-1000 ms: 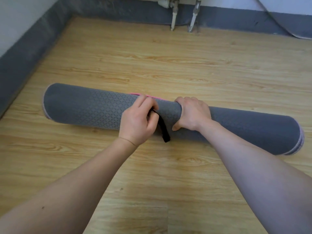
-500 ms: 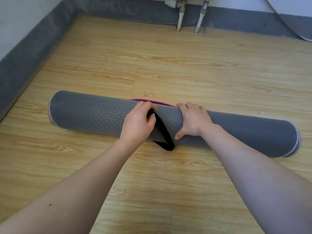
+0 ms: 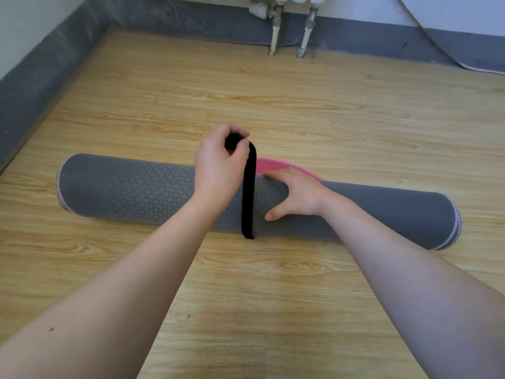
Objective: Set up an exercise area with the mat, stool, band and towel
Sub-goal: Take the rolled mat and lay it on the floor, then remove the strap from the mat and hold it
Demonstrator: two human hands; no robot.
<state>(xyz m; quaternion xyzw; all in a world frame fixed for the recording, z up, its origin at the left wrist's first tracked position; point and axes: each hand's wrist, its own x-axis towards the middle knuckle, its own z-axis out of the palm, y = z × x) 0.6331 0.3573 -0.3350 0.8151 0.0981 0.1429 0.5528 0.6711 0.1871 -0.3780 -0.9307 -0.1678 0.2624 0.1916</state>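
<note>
Lifted clear of the roll since the earlier frames, your left hand (image 3: pixel 221 162) now holds one end of the black strap (image 3: pixel 249 192) pinched between thumb and fingers above the mat (image 3: pixel 131 188), where before it worked close against the surface. From that pinch the strap hangs taut down the near face of the roll to the wooden floor (image 3: pixel 273 105); whether it passes underneath cannot be told.

Reading left to right: the grey skirting (image 3: pixel 41 69) runs along the left wall; the rolled grey mat lies crosswise on the floor, its left end free and well apart from the wall. At mid-roll are your raised left hand and the strap. Just beside the strap, your right hand (image 3: pixel 295 196) rests spread and flat on the roll, gripping nothing, only pressing; a pink edge (image 3: pixel 276 166) of the mat's inner face shows behind its fingers.

To finish this step well, keep the right palm down so the roll cannot turn, and draw the strap free along its own line rather than sideways.

Two radiator pipes (image 3: pixel 289 31) stand at the far wall, well apart from the roll, and a cable (image 3: pixel 437 47) trails at far right; the floor beyond looks open for unrolling. Stool, band and towel are not in view.
</note>
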